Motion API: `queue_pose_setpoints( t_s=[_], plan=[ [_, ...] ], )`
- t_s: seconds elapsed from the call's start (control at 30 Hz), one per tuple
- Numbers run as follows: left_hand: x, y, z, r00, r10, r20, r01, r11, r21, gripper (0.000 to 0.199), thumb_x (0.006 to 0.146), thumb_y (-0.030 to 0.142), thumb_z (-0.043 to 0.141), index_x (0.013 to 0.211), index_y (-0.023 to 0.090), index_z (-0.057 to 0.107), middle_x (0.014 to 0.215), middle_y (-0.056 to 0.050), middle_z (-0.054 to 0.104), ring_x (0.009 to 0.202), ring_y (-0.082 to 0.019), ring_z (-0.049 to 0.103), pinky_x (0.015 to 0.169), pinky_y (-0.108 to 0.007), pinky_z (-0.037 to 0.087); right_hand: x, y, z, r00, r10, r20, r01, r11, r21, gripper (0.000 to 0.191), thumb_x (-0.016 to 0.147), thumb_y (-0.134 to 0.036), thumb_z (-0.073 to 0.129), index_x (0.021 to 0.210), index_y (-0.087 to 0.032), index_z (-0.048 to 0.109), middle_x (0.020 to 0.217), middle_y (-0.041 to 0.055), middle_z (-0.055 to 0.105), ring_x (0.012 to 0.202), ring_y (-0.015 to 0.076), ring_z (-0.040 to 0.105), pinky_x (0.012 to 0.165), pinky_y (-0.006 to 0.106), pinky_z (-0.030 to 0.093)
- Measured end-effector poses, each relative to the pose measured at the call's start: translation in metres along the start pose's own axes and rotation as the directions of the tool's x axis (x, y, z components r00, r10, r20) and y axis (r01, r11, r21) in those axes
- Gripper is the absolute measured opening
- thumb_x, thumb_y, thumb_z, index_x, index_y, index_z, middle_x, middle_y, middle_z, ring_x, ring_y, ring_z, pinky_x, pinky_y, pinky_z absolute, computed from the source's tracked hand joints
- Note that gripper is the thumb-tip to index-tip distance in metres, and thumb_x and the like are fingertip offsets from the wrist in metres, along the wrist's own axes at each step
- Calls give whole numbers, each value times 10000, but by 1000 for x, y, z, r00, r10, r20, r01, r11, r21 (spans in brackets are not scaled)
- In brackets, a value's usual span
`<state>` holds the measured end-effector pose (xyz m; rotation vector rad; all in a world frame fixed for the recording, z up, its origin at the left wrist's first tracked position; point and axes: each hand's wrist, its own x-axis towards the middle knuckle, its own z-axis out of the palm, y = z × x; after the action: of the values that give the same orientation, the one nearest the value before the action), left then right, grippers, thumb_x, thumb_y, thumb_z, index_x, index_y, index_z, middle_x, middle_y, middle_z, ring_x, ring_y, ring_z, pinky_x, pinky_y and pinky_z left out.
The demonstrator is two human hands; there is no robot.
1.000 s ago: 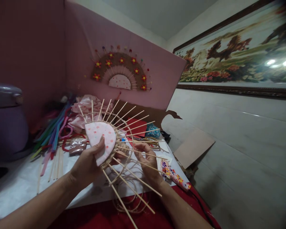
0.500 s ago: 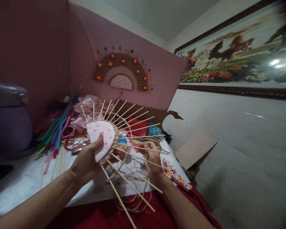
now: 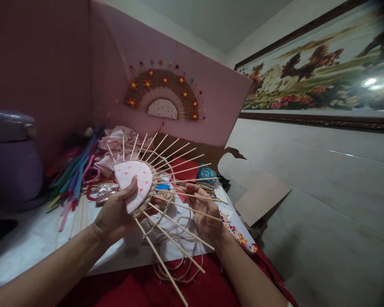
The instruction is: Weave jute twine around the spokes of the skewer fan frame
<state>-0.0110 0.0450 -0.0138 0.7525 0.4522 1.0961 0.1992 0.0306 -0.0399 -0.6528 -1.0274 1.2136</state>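
My left hand point(image 3: 117, 213) grips a half-round craft piece, its thumb on the white padded fabric point(image 3: 135, 183) with pink dots and its other fingers behind. Thin wooden sticks point(image 3: 179, 232) fan out from the braided twine edge of this piece. A second ring of twine point(image 3: 173, 170) is woven through the sticks farther out. To the right, my right hand point(image 3: 206, 209) is among the lower sticks, fingers bent together at the twine; the fingertips are partly hidden. Loose twine point(image 3: 179, 277) hangs in loops beneath the piece.
A finished flowered half-round point(image 3: 164, 81) hangs on the pink board point(image 3: 211, 94). Colourful pipe cleaners point(image 3: 78, 175), pink cloth point(image 3: 115, 143) and a blue yarn ball point(image 3: 206, 174) lie on the white-covered table point(image 3: 28, 251). A purple flask point(image 3: 13, 166) stands left; a flower-patterned glue gun point(image 3: 240, 238) lies right.
The craft piece has shifted slightly left in my left hand. My right hand has moved up a little and turned, its fingers loosening slightly near the sticks.
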Motion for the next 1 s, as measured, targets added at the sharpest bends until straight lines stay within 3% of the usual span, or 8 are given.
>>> queue_pose_setpoints(
  t_s=[0.1,0.27,0.57,0.67,0.77,0.87,0.93,1.0],
  plan=[
    [0,0,2,1000,-6,-4,6,1000,-22,254,841,262,451,835,87,634,675,-138,692,592,-240,660,582,-389,548,4,3,-3,996,-80,-48,82,996,38,262,781,-357,507,921,-177,635,1000,64,635,963,187,559,869,319,409],
    [0,0,0,1000,-11,-12,10,999,-37,230,838,261,465,855,88,616,647,-109,688,572,-224,655,584,-389,547,16,4,-17,965,-122,-231,159,976,150,514,788,-607,386,939,-173,614,1007,70,613,950,179,563,863,332,414],
    [5,0,-2,996,45,-73,-45,999,-8,145,812,219,504,851,110,591,643,-78,681,526,-205,640,502,-334,538,21,2,-29,832,-147,-536,202,978,45,628,750,-687,303,1062,-180,506,1163,88,500,964,167,538,731,290,442],
    [8,0,-5,991,48,-122,-48,999,4,124,786,227,543,840,124,584,625,-68,675,534,-214,643,508,-336,542,23,-1,-36,749,-221,-624,207,974,-95,660,751,-694,256,1075,-167,487,1221,104,464,1023,184,510,731,294,432],
    [11,-2,-8,988,50,-147,-48,999,17,112,774,230,562,830,136,589,648,-64,679,563,-212,649,522,-327,548,25,-8,-45,595,-403,-695,225,914,-338,652,777,-666,208,1092,-161,475,1235,112,464,1059,200,491,768,324,414],
    [13,-4,-10,987,14,-161,-10,1000,24,120,775,238,570,825,132,594,668,-69,676,561,-194,645,530,-308,549,25,-16,-51,440,-615,-654,247,783,-571,597,816,-611,221,1090,-148,480,1184,126,499,1039,212,501,796,352,401],
    [15,-6,-11,986,-11,-166,18,999,41,142,776,257,573,824,124,590,687,-80,672,563,-193,646,522,-307,551,23,-20,-51,386,-703,-598,260,704,-661,564,839,-575,227,1084,-139,488,1141,134,516,1022,215,508,802,357,401],
    [20,-9,-13,984,-12,-175,23,998,57,169,764,282,590,833,129,579,725,-84,669,576,-195,649,510,-311,552,21,-23,-48,371,-752,-545,271,649,-711,534,858,-543,225,1075,-137,496,1113,134,523,1014,216,508,801,358,402]
  ],
)
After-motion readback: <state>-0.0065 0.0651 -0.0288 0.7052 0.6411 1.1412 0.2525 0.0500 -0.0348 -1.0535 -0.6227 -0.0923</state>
